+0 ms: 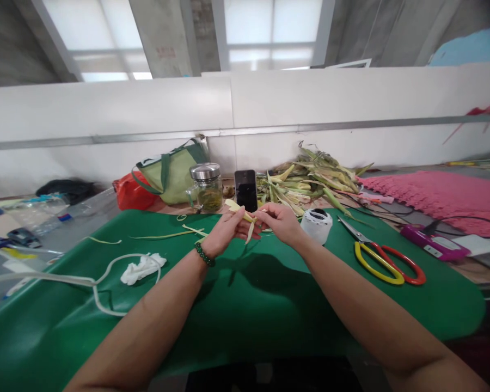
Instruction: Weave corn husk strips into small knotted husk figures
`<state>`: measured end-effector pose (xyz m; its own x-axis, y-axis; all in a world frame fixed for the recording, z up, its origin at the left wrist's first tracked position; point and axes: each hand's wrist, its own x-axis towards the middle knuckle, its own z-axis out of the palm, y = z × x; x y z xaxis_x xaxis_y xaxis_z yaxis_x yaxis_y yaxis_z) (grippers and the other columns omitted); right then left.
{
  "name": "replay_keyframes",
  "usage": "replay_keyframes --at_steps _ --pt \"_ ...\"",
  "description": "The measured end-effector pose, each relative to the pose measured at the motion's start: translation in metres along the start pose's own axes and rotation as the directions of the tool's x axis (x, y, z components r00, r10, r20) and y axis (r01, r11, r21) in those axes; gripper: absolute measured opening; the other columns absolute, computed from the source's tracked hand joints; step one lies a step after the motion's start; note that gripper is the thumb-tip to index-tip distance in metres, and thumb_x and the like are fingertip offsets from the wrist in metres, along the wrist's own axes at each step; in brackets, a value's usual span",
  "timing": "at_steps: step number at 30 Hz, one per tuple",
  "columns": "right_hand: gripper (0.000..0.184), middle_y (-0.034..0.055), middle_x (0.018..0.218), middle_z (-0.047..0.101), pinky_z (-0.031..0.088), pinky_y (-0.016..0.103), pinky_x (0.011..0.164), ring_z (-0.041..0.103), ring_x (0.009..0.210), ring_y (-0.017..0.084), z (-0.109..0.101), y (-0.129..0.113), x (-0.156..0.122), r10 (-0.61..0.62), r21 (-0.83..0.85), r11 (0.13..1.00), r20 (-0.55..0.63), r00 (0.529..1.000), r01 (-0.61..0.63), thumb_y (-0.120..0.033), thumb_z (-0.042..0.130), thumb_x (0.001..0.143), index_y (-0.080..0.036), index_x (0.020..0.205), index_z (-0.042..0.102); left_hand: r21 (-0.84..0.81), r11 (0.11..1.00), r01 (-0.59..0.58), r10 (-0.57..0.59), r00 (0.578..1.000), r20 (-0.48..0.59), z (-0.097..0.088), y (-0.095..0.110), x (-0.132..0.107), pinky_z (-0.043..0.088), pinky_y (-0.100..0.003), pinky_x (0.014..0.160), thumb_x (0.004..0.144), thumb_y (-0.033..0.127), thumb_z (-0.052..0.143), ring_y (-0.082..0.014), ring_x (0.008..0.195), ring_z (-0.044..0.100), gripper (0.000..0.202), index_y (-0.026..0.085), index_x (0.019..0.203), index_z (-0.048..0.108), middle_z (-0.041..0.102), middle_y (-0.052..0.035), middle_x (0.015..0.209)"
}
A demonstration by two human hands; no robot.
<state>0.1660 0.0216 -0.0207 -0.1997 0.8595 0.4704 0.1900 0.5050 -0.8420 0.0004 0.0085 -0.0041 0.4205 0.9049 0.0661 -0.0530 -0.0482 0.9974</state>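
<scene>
Both of my hands meet above the green mat (pixel 269 305) and pinch the same pale yellow-green leaf strip (pixel 240 211). My left hand (pixel 225 233), with a dark bead bracelet on its wrist, grips the strip from the left with closed fingers. My right hand (pixel 280 220) pinches it from the right. One end of the strip sticks up to the left and another piece hangs down between the hands. A few loose strips (pixel 167 235) lie on the mat to the left.
A pile of green leaves (pixel 310 179), a black phone (pixel 245 189), a glass jar (pixel 206 188) and a green bag (pixel 169 174) stand behind the hands. Yellow-and-red scissors (pixel 381 256) and a white roll (pixel 316 224) lie at the right, a white cord (pixel 65 279) and crumpled tissue (pixel 141 268) at the left.
</scene>
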Motion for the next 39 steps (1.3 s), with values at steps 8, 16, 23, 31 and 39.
replay_keyframes --at_steps 8,16,23,31,39 --pt "0.022 -0.0011 0.06 0.059 0.05 0.027 0.057 0.059 0.056 0.013 -0.001 -0.002 0.001 0.13 0.132 0.982 0.065 0.989 -0.138 -0.039 0.059 0.076 -0.019 0.069 0.053 0.092 0.994 -0.066 0.077 0.989 -0.124 0.001 0.004 -0.003 0.05 -0.024 0.056 0.067 0.049 0.07 -0.0165 0.06 0.067 0.039 0.01 0.073 0.068 0.072 -0.0097 0.068" --pt "0.026 -0.0009 0.066 0.062 0.053 0.031 0.061 0.064 0.062 0.017 0.004 -0.003 0.0 0.186 0.42 0.888 0.04 0.982 -0.185 -0.044 0.062 0.076 -0.022 0.073 0.047 0.103 0.983 -0.15 0.17 0.961 -0.219 0.003 0.006 -0.004 0.052 -0.026 0.06 0.061 0.035 0.075 -0.0166 0.061 0.067 0.031 0.012 0.081 0.072 0.073 -0.007 0.072" --pt "0.032 -0.0018 0.065 0.062 0.052 0.028 0.06 0.066 0.062 0.016 0.003 0.001 0.003 0.249 0.523 0.825 0.007 0.969 -0.215 -0.045 0.07 0.067 -0.021 0.071 0.049 0.165 0.951 -0.261 0.292 0.935 -0.203 0.001 0.006 -0.005 0.049 -0.025 0.058 0.063 0.037 0.072 -0.0131 0.057 0.06 0.027 0.013 0.075 0.071 0.069 -0.0027 0.066" --pt "0.03 0.0005 0.069 0.067 0.052 0.027 0.061 0.067 0.068 0.017 0.004 -0.003 0.001 0.279 0.594 0.754 0.094 0.956 -0.279 -0.042 0.074 0.064 -0.02 0.07 0.054 0.425 0.821 -0.381 0.484 0.859 -0.165 -0.002 -0.002 0.002 0.039 -0.021 0.053 0.065 0.027 0.071 -0.0089 0.056 0.047 0.016 0.014 0.074 0.069 0.052 0.0025 0.058" --pt "0.031 0.0015 0.067 0.068 0.052 0.03 0.067 0.068 0.07 0.018 0.007 -0.006 -0.001 0.26 0.598 0.723 0.229 0.938 -0.346 -0.042 0.076 0.062 -0.019 0.068 0.055 0.366 0.82 -0.439 0.523 0.836 -0.169 -0.002 -0.007 0.005 0.05 -0.029 0.064 0.069 0.031 0.067 -0.0167 0.072 0.059 0.017 0.015 0.068 0.07 0.065 -0.0058 0.08"
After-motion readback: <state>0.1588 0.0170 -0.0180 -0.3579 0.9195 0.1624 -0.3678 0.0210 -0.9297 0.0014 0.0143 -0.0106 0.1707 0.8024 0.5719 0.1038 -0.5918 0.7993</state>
